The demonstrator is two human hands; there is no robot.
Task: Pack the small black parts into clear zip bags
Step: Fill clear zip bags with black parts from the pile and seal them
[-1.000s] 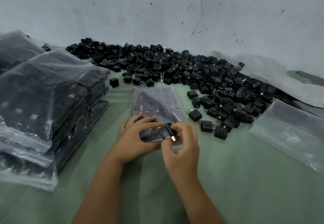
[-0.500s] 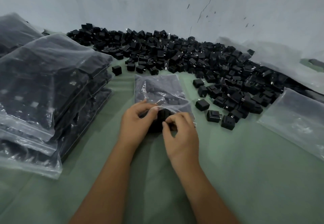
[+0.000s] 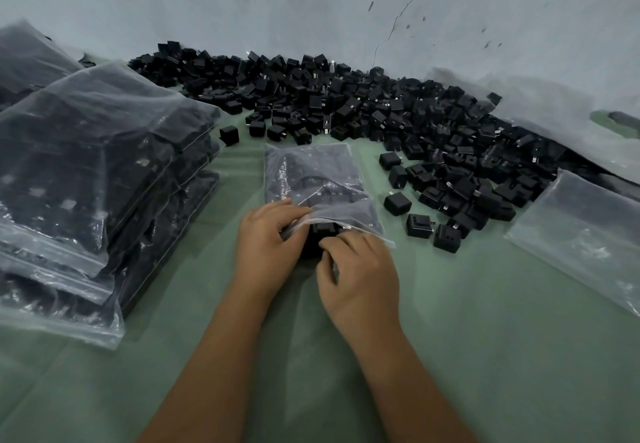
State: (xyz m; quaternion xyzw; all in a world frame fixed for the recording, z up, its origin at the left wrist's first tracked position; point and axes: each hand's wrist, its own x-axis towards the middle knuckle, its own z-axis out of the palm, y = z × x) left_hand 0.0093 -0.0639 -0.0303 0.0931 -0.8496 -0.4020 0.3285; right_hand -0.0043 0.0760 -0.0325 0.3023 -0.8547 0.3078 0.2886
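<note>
**Two Hands Working at the Mouth of a Part-Filled Zip Bag**

Two hands are meeting at the near, open end of a clear zip bag [image 3: 313, 179] that is lying flat on the green table surface [image 3: 485, 338]. The bag is already holding several small black parts, visible as dark blocks through the plastic.

The left hand [image 3: 268, 238] is curling its fingers over the near left corner of the bag and gripping the plastic there. The right hand [image 3: 360, 269] is sitting just beside it, fingers bent, pinching a black plug adapter [image 3: 323, 231] at the bag mouth. The adapter is lying partly under the raised upper flap of the bag; how far inside it is sitting cannot be told.

A large loose pile of black adapters [image 3: 346, 103] is spreading along the far edge of the table against the grey wall [image 3: 311, 2], curving round toward the right. Several single adapters, metal prongs showing, are lying apart from the pile just right of the bag.

A stack of filled zip bags [image 3: 90, 172] is resting at the left, well apart from the hands. Empty clear bags [image 3: 585, 234] are lying flat at the right, near the edge of the pile.
</note>
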